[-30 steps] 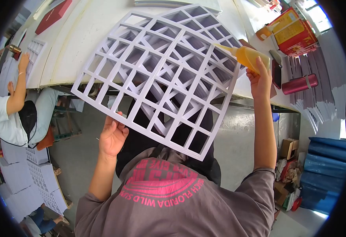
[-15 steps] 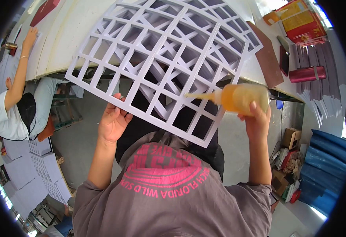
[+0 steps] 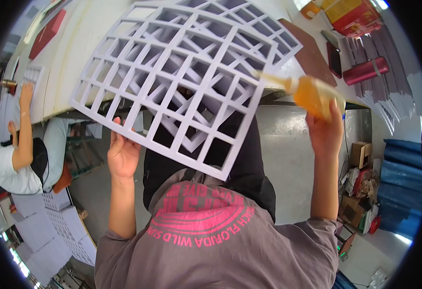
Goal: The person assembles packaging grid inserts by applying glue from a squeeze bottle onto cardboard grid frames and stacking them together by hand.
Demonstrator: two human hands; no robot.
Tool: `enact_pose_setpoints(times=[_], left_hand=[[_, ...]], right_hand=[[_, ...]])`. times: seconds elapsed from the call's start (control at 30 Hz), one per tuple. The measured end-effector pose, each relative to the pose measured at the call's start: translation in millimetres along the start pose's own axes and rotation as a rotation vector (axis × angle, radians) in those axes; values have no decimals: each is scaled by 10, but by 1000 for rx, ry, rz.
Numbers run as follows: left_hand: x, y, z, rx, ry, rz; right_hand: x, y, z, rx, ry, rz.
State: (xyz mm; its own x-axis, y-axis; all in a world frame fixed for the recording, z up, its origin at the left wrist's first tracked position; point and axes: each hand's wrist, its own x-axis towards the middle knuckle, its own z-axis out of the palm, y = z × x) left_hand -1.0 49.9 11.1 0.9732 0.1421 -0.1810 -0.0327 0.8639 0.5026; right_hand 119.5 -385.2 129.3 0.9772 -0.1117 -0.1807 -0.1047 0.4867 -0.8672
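Observation:
My left hand (image 3: pixel 123 155) grips the lower left edge of a white grid frame (image 3: pixel 155 106), which lies tilted over more stacked white grids (image 3: pixel 264 29) and sticks out past the table's front edge. On the right, my right hand (image 3: pixel 325 129) is wrapped round a bottle of amber liquid (image 3: pixel 317 94). The bottle is blurred, with its thin nozzle pointing left at the frame's right edge. Whether the nozzle touches the frame I cannot tell.
A pink flask (image 3: pixel 365 71), a dark phone (image 3: pixel 333 59) and a red-and-yellow box (image 3: pixel 350 17) are on the right. A co-worker (image 3: pixel 18 161) sits at the left. Cardboard boxes (image 3: pixel 360 154) stand at the lower right.
The bottle and my right hand have risen to the right from the frame's lower right part. The frame and my left hand have shifted left.

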Motion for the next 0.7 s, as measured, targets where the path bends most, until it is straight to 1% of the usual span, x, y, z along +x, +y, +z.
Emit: enact_pose_setpoints(times=[0.03,0.13,0.23,0.27,0.3,0.47,0.57,0.7], left_hand=[[5,16,4,24,39,1],[-24,17,112,12,73,-50],[-86,-24,138,14,87,-64],[-101,-36,122,36,107,-64],[-104,-37,124,28,89,-74],[-126,-8,130,16,51,-100],[-104,10,148,61,80,-94],[-60,49,109,44,4,-112]], right_hand=[[169,-55,12,-67,108,-92],[633,-155,-167,-262,59,-246],[895,-180,-197,-303,79,-247],[968,-146,-219,-320,117,-279],[977,-151,-228,-329,110,-283],[772,-178,-256,-386,24,-254],[476,-141,-265,-373,-1,-168],[55,-69,-231,-415,-5,-75]])
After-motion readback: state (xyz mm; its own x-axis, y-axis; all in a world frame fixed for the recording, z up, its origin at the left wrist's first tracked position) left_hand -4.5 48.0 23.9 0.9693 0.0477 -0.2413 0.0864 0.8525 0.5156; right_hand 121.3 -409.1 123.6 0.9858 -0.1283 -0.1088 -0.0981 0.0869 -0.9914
